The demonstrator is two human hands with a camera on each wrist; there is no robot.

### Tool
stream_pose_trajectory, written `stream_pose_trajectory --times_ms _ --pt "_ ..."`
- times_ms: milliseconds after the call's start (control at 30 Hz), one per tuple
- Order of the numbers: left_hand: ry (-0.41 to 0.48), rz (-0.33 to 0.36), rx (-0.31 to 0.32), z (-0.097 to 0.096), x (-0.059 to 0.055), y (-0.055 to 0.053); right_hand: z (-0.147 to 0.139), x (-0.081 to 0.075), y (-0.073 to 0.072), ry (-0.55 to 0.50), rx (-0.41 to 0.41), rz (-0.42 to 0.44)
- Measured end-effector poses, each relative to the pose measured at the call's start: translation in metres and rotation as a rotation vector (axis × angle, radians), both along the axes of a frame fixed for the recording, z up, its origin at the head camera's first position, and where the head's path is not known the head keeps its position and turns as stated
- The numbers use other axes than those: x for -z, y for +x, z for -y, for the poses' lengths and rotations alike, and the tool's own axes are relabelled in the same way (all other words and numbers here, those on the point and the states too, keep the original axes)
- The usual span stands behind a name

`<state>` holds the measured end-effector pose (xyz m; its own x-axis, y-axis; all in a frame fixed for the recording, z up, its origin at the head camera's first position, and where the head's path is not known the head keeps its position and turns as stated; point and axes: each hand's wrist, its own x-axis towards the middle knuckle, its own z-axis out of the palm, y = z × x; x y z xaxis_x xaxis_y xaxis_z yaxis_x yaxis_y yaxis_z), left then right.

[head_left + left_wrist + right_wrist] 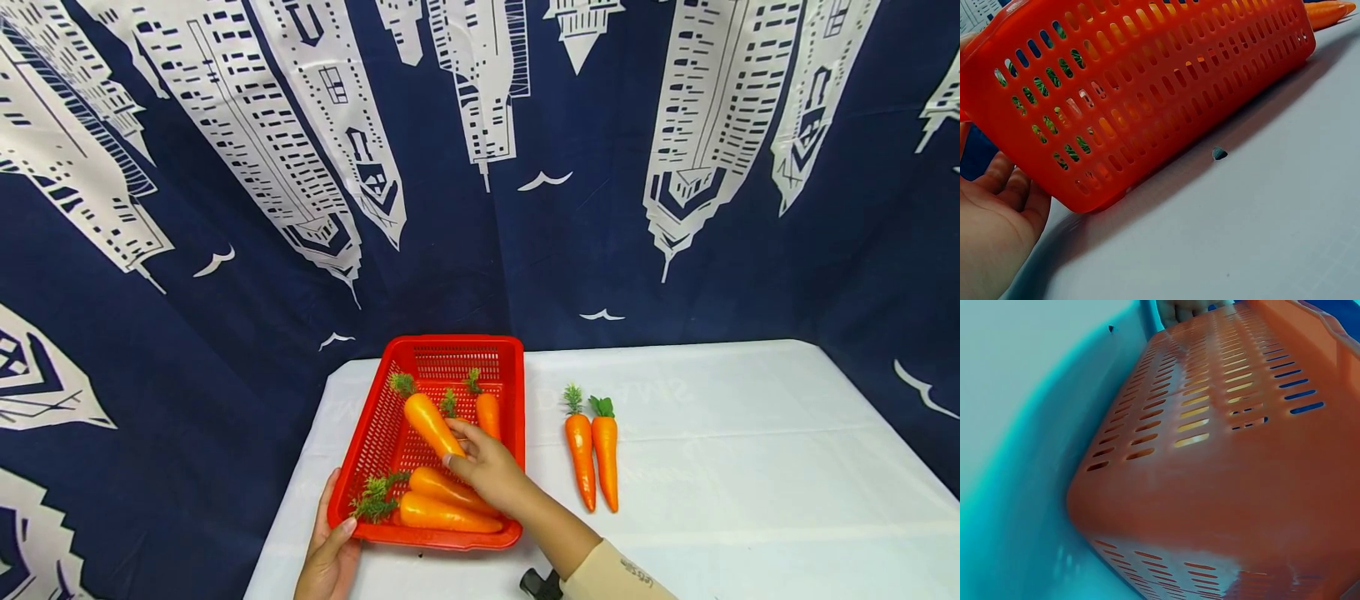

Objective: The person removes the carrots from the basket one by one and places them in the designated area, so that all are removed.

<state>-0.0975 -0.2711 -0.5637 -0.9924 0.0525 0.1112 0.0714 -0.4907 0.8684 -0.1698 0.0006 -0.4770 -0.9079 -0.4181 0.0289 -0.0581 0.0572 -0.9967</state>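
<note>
A red plastic basket (519, 392) with perforated walls stands at the left of the table. My left hand (330, 546) grips its near left corner, thumb over the rim and fingers against the outside wall. Inside the basket, my right hand (487, 467) pinches the narrow end of a carrot (429, 423), whose leafy top points up and left. Two carrots (450, 512) lie sideways along the near wall. Another carrot (487, 414) lies toward the far right, and a green top (448, 402) shows beside it, its carrot mostly hidden behind my right hand.
Two more carrots lie side by side on the white table (720, 450), right of the basket: a left one (581, 462) and a right one (605, 462). A small dark bit (1219, 153) lies near the basket's front. Behind hangs a navy cloth (585, 250) with white buildings.
</note>
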Motion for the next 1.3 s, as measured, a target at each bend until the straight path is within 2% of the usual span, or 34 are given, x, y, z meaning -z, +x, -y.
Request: stream_pose_trajectory --times_ms 133,300,400,567,967,1300 --pt "-0.01 0.015 -0.01 -0.001 -0.001 0.0 -0.003 -0.002 0.001 -0.067 -0.001 0.016" --pt "0.013 -0.029 0.013 0.0 -0.002 0.001 -0.005 -0.002 0.0 -0.118 0.003 0.027" --pt "0.019 -0.049 0.022 0.0 -0.002 0.001 -0.006 -0.002 -0.001 -0.147 0.021 0.041" --pt "0.005 -0.039 0.012 0.0 -0.003 0.0 -0.005 -0.002 -0.002 -0.198 0.079 0.043" --pt "0.033 -0.059 0.02 0.0 0.0 0.0 -0.015 -0.008 0.002 -0.234 0.17 0.052" --pt "0.049 -0.074 0.029 -0.001 0.0 0.0 -0.034 -0.009 -0.003 -0.268 0.245 0.041"
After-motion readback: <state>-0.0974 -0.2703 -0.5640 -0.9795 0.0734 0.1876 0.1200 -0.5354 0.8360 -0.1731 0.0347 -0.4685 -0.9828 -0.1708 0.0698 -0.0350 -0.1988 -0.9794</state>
